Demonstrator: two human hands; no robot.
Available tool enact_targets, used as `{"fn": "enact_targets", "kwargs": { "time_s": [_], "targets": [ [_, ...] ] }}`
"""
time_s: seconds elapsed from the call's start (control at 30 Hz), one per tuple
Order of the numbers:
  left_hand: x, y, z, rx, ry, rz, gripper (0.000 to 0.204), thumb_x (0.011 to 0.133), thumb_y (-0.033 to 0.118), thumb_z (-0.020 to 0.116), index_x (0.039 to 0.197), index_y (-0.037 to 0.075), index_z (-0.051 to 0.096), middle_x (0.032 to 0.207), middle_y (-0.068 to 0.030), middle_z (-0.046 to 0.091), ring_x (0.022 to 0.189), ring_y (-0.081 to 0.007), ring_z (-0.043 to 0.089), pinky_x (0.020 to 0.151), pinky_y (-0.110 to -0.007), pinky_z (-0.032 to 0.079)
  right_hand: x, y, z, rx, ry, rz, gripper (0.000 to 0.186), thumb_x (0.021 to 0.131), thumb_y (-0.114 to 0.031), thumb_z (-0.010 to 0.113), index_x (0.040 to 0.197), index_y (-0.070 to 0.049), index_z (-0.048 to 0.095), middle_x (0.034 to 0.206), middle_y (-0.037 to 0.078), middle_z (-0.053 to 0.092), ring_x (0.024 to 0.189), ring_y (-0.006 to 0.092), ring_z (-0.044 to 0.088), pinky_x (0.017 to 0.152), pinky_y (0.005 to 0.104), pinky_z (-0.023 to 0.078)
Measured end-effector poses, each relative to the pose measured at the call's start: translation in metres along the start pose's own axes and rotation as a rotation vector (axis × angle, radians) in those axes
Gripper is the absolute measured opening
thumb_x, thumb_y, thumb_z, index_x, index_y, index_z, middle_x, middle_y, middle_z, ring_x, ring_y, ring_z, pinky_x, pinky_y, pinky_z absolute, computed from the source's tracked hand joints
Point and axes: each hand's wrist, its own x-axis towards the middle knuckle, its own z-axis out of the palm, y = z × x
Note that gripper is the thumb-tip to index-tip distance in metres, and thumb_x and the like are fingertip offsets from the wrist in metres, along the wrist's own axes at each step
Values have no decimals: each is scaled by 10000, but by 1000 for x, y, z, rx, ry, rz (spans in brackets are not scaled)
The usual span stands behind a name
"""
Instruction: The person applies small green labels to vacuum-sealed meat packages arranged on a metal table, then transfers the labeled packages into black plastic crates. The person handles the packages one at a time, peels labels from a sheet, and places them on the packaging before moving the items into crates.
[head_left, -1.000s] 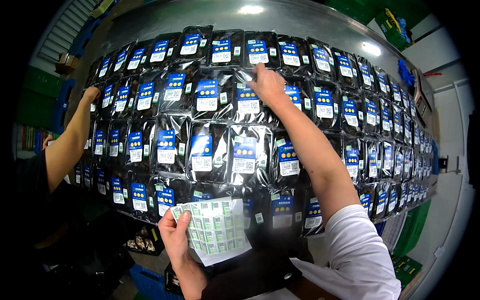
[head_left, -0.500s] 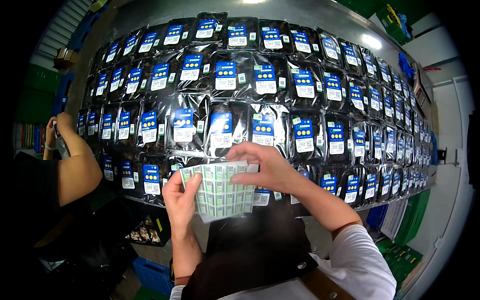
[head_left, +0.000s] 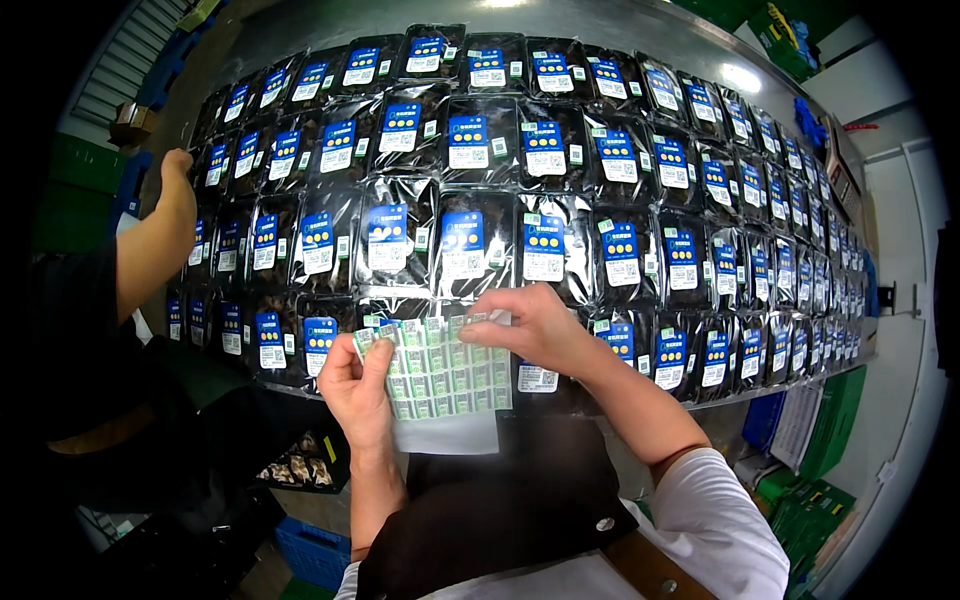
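Observation:
My left hand (head_left: 358, 395) pinches the left edge of a sheet of small green-and-white stickers (head_left: 450, 370), thumb on the printed face. White backing paper (head_left: 455, 436) hangs below the stickers. At the sheet's upper right, my right hand (head_left: 530, 325) is closed with thumb and index finger at the top row; whether a single sticker is between them cannot be made out. Just beyond the sheet lie rows of black, film-wrapped trays with blue-and-white labels (head_left: 463, 245). Many also bear a small green-and-white sticker (head_left: 497, 257). The sheet partly covers the nearest trays.
A metal table (head_left: 560, 18) carries the trays. At the left, a co-worker's arm (head_left: 165, 225) reaches over the tray rows. Below the table's near edge are a blue crate (head_left: 312, 552) and a black crate with brownish contents (head_left: 300, 468). Green crates (head_left: 805, 515) stand lower right.
The sticker sheet now faces me more squarely, with more backing showing below. My right hand stays at its upper right, slightly shifted. The co-worker's arm has moved farther over the table.

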Motion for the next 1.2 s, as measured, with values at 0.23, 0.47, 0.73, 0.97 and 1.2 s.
{"fn": "enact_targets", "kwargs": {
  "time_s": [0.23, 0.47, 0.73, 0.97, 1.2],
  "targets": [
    [4, 2, -11, 93, -89, -57, 89, 853, 38, 681, 816, 22, 601, 750, 32, 614, 650, 2, 494, 604, -163, 389, 5, -9, -20, -355, 14, -285, 254, 754, -169, 752, 990, -105, 684, 938, 41, 659, 731, 181, 617, 653, 298, 504],
    [13, -7, -20, 158, -46, -115, 114, 853, 60, 690, 795, 22, 600, 724, 35, 610, 619, 3, 474, 577, -166, 364, 20, -3, -3, -416, -49, -230, 98, 793, -155, 715, 868, -94, 699, 824, 46, 644, 622, 164, 604, 581, 284, 481],
    [29, -30, -56, 123, 121, -84, 140, 859, 73, 688, 763, 35, 594, 690, 45, 590, 594, 10, 445, 565, -159, 335, 107, 70, -14, 275, 456, 389, 230, 823, -232, 701, 844, -4, 682, 635, 28, 624, 478, 57, 523, 393, 222, 403],
    [35, -27, -57, 60, 58, -117, 133, 860, 83, 695, 780, 30, 604, 706, 36, 607, 607, 12, 465, 573, -162, 352, 142, 85, 13, 266, 530, 493, 231, 816, -217, 698, 813, 10, 653, 640, 64, 626, 448, 104, 543, 394, 268, 423],
    [40, -18, -53, 41, -13, -138, 116, 862, 72, 687, 790, 25, 609, 715, 32, 615, 612, 10, 476, 577, -160, 366, 131, 72, 17, -522, 584, 286, 268, 807, -225, 701, 896, 10, 609, 808, 175, 678, 781, 342, 661, 721, 423, 506]
  ]
}}
